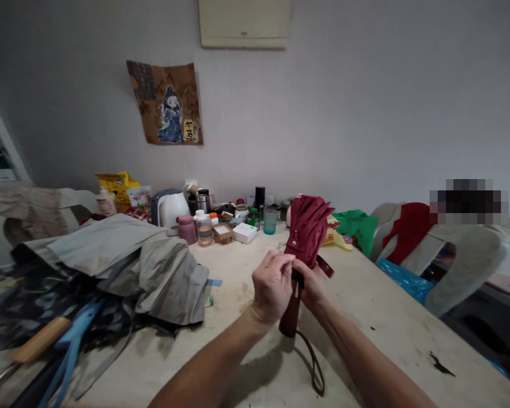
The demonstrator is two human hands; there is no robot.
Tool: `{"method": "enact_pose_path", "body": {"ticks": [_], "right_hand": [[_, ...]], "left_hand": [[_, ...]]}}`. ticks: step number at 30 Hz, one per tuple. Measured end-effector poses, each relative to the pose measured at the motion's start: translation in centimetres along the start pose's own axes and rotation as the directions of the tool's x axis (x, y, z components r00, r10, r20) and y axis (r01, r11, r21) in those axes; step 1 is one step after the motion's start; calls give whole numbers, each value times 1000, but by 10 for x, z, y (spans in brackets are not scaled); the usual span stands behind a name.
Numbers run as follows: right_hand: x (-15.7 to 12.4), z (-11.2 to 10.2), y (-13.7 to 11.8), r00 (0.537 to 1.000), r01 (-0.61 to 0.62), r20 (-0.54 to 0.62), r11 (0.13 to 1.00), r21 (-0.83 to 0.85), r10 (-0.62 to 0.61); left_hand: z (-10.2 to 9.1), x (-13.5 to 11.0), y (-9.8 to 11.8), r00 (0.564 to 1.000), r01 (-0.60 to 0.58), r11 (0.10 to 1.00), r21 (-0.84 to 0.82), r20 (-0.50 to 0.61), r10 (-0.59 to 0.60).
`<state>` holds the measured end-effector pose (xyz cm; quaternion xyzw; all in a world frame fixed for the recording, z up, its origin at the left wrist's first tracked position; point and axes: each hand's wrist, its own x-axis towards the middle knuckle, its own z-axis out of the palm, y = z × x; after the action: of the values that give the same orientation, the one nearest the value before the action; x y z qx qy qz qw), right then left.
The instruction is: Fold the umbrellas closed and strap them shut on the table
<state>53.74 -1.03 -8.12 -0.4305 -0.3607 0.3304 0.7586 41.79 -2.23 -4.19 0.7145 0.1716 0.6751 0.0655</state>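
A folded dark red umbrella stands upright over the middle of the table, its handle pointing down and a wrist loop dangling toward the tabletop. My left hand grips the umbrella near the base of the folded cloth. My right hand, partly hidden behind the umbrella, holds it from the other side next to the closing strap.
Grey and black umbrellas lie heaped at the left with a wooden handle. A white kettle, bottles, cups and small boxes crowd the back. Green cloth and a chair with clothes sit right. Table surface shows near right.
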Motion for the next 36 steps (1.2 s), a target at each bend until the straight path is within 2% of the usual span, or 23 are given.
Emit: {"method": "enact_pose_path", "body": {"ticks": [2, 3, 5, 7, 11, 15, 18, 21, 24, 27, 29, 31, 33, 34, 35, 36], "right_hand": [[5, -3, -3, 997, -46, -66, 999, 21, 47], [7, -4, -5, 995, -52, -83, 998, 25, 54], [8, -4, -8, 997, -24, -67, 1000, 17, 25], [4, -2, -11, 1000, -1, -19, 1000, 13, 1], [-10, 8, -16, 994, -43, 105, 997, 57, 37], [-23, 13, -20, 977, -133, 178, 988, 75, 118], [-27, 13, -24, 947, -219, 262, 971, 99, 187], [-31, 13, -28, 916, -300, 319, 942, 148, 242], [-38, 18, -27, 897, -335, 356, 928, 160, 262], [-44, 23, -23, 891, -335, 368, 932, 139, 266], [-41, 20, -24, 883, -326, 391, 938, 115, 259], [-29, 9, -29, 838, -284, 486, 959, -4, 250], [-11, -7, -37, 793, -161, 555, 965, -207, 252], [0, -15, -41, 810, -82, 533, 948, -308, 243], [9, -22, -43, 870, -31, 458, 946, -323, 185], [16, -27, -43, 906, 20, 405, 945, -326, 120]], "left_hand": [[-3, 9, -9, 976, 216, 968, -130, 6, -217], [-4, 13, -13, 943, 329, 922, -202, 27, -331], [-3, 19, -23, 850, 514, 788, -339, 81, -520], [0, 21, -32, 768, 612, 654, -444, 138, -625], [10, 16, -48, 658, 713, 462, -527, 275, -702], [13, 9, -57, 603, 774, 346, -531, 449, -659], [8, 10, -53, 549, 807, 220, -548, 558, -622], [1, 13, -44, 547, 803, 107, -587, 652, -525], [-5, 15, -37, 551, 825, 122, -552, 737, -391], [-6, 14, -34, 540, 835, 182, -519, 709, -454], [-6, 14, -34, 531, 835, 179, -521, 674, -513], [-7, 16, -36, 531, 827, 160, -539, 654, -539], [-11, 20, -38, 525, 822, 136, -554, 643, -558], [-13, 22, -39, 522, 819, 124, -560, 638, -566], [-16, 23, -39, 517, 818, 109, -565, 638, -570], [-18, 24, -40, 512, 816, 88, -571, 644, -568]]}}
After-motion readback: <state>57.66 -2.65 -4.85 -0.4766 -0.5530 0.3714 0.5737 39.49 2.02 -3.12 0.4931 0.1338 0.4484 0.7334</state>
